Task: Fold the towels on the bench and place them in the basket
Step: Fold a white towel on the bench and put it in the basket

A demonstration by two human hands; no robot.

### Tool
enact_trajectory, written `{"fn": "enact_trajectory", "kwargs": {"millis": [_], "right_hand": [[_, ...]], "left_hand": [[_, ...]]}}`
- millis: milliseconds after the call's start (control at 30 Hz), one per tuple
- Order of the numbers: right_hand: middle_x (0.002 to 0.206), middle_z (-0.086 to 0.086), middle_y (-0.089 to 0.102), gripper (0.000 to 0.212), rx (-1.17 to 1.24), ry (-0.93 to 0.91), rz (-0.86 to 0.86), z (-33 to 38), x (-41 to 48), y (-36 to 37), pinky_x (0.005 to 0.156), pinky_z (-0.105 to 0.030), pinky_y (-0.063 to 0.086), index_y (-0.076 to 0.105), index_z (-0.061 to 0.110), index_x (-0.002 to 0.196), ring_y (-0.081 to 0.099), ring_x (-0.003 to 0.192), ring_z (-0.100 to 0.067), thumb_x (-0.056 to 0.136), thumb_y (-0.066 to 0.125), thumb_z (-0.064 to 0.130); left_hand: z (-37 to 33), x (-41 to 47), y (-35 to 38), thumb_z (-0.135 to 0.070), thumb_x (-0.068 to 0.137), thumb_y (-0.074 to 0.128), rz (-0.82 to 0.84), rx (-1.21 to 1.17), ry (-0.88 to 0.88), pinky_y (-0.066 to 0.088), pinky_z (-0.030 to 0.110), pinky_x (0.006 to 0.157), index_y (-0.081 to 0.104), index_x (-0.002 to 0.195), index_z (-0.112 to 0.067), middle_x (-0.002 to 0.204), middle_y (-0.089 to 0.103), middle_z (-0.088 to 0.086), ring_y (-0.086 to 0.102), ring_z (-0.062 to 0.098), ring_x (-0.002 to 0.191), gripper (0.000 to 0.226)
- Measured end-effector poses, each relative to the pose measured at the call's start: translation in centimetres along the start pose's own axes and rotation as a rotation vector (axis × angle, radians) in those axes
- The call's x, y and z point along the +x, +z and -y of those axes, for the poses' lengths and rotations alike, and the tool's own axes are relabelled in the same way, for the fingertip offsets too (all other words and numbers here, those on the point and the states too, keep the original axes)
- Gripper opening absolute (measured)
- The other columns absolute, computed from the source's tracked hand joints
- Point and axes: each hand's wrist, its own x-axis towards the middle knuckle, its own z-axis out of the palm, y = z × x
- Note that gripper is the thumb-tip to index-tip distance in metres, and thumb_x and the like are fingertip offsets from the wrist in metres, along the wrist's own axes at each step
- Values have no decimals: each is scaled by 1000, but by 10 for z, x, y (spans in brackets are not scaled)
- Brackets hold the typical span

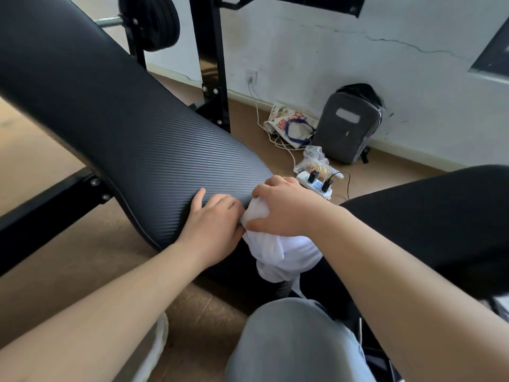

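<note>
One white towel (281, 257) is bunched into a lump just off the rounded near tip of the black padded desk (124, 128). Its long axis runs from that tip down toward the person, and the loose end hangs below the pad. The right hand (281, 210) clamps the top of the bundle, fingers curled over it and thumb beneath. The left hand (212, 221) lies on the desk's near end, thumb spread on the pad, fingers curled into the towel's edge.

One white towel (278, 252), crumpled in a bunch at the near end of the bench (124, 128), a black ribbed pad; lower folds hang down past that edge.
</note>
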Motion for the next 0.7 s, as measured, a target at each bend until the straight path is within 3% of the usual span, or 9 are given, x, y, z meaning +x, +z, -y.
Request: {"fn": "enact_trajectory", "kwargs": {"millis": [167, 433, 700], "right_hand": [[147, 3, 35, 82, -39, -28, -63, 4, -16, 14, 98, -62, 44, 40, 40, 141, 24, 140, -25, 72, 61, 79], [152, 4, 19, 111, -97, -98, -81, -4, -36, 17, 95, -59, 50, 20, 43, 150, 13, 143, -28, 58, 76, 73], [161, 0, 4, 120, -159, -130, -74, -7, -53, 17, 110, -51, 37, 5, 41, 158, 5, 149, -34, 67, 82, 59]], "left_hand": [[-4, -14, 5, -37, 95, 52, -41, 15, -37, 12, 54, 121, 59, 107, -26, 118, 60, -9, 47, 17, 133, 16], [-9, -18, 1, -36, 98, 45, -47, -4, -91, 15, 53, 121, 52, 100, -28, 110, 56, -9, 50, 18, 122, 10], [-12, -26, -2, -35, 101, 42, -29, 16, -111, 14, 55, 121, 55, 104, -27, 115, 56, -8, 48, 19, 123, 15]]}}
